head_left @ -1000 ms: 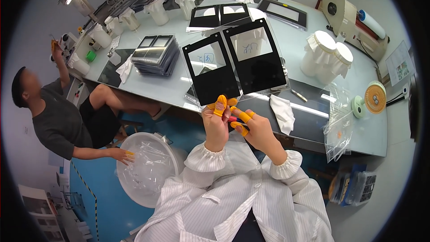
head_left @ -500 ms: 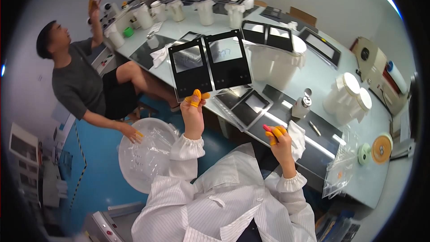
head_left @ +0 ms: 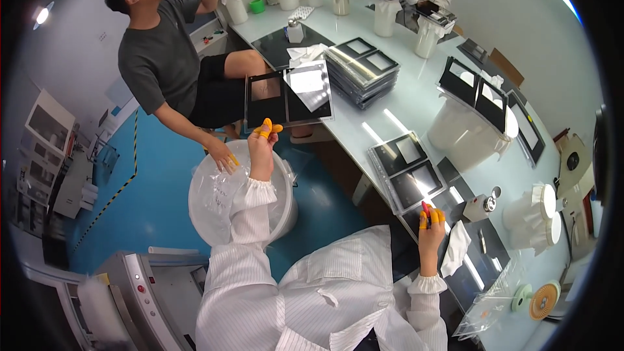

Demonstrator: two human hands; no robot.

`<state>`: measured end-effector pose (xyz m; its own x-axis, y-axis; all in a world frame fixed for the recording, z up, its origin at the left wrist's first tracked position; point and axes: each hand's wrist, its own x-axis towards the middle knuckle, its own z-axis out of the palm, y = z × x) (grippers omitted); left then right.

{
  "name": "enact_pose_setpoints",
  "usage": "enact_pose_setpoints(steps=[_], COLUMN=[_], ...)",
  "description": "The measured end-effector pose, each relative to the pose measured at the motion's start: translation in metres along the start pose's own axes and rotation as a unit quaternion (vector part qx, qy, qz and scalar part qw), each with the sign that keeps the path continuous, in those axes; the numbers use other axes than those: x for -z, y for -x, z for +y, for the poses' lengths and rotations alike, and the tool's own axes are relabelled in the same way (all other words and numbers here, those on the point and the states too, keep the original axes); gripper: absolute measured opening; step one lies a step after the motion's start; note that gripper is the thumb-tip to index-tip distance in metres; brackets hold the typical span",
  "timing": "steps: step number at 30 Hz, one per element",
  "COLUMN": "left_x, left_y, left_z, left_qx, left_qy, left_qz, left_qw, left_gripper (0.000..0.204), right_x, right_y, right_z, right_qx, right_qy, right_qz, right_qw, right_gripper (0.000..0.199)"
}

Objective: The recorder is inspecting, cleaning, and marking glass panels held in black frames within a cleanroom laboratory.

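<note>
While in the left hand (head_left: 262,154), a twin-window panel (head_left: 285,101); any writing illegible.

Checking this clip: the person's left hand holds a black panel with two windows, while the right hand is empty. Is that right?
Not quite: the right hand isn't empty. The head view shows it holding a small red item. The left hand does hold a black panel with two windows.

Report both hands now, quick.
Left hand: closed, holding the panel by its near edge.
Right hand: closed, holding a red-tipped object, mostly hidden by the fingers.
</note>
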<state>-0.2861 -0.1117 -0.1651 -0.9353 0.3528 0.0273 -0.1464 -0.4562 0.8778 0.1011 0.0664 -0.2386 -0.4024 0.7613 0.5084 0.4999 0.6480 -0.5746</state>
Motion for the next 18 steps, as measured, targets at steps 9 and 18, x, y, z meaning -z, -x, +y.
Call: enact_pose_setpoints(steps=[9, 18], left_x=[0.010, -0.005], left_y=[-0.052, -0.101], left_z=[-0.024, -0.021], left_qx=[0.033, 0.033], left_qy=[0.015, 0.087], left_qz=[0.000, -0.032], left_qw=[0.999, 0.995], left_gripper=[0.021, 0.021], right_x=[0.010, 0.012], right_y=[-0.007, 0.001], right_z=[0.000, 0.020], right_qx=[-0.141, -0.067], right_qy=[0.025, 0.116], right_qz=[0.086, 0.066], right_qw=[0.986, 0.989], right_gripper=[0.037, 0.037])
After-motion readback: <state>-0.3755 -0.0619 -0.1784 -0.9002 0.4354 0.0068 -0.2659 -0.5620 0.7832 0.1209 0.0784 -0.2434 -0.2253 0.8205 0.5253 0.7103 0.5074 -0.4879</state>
